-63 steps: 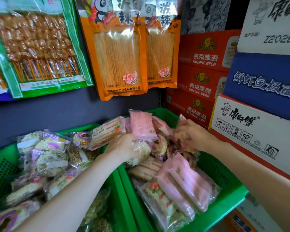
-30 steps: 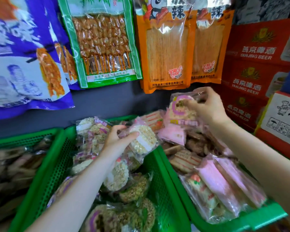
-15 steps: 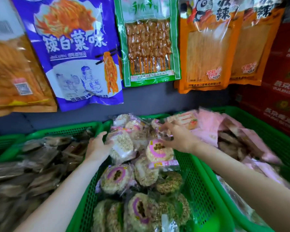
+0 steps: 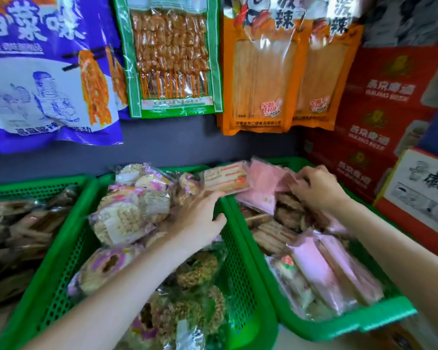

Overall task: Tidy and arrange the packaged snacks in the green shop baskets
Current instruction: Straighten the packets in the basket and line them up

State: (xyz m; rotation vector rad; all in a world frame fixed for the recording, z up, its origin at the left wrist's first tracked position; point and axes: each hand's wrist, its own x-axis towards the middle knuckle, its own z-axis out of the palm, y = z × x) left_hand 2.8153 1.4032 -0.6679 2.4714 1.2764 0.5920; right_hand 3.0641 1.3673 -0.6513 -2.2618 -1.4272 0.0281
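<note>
Between the two arms stands the middle green perforated plastic basket [image 4: 235,263], and everything else is placed relative to it. This basket is full of round puffed-grain cakes in clear wrappers [image 4: 127,218], some with purple print, heaped to the rim at its far end.

Over the far right corner of the middle basket, the left hand [image 4: 200,221] reaches across the cakes. Its fingers are curled up under a flat striped biscuit packet in clear film [image 4: 224,179] and touch its lower edge; the thumb points toward the basket's right wall. If the hand really grips the packet, one cannot tell, because the picture is blurred there.

Just to the right of the middle basket, touching it wall to wall, is the right green plastic basket [image 4: 352,322]. It holds flat pink wrapped packets [image 4: 321,269] and brown layered biscuits [image 4: 273,233]. At its far end the right hand [image 4: 316,188] has its fingers curled and pinches the edge of a pink packet [image 4: 266,183].

To the left of the middle basket a third green basket [image 4: 31,188] holds dark brown packets [image 4: 18,228].

Above the middle basket, on the grey wall, hang a green skewer snack bag [image 4: 170,56], a purple and white bag [image 4: 46,72] and orange bags [image 4: 261,72]. Farther right stand red beer cartons [image 4: 379,102].
</note>
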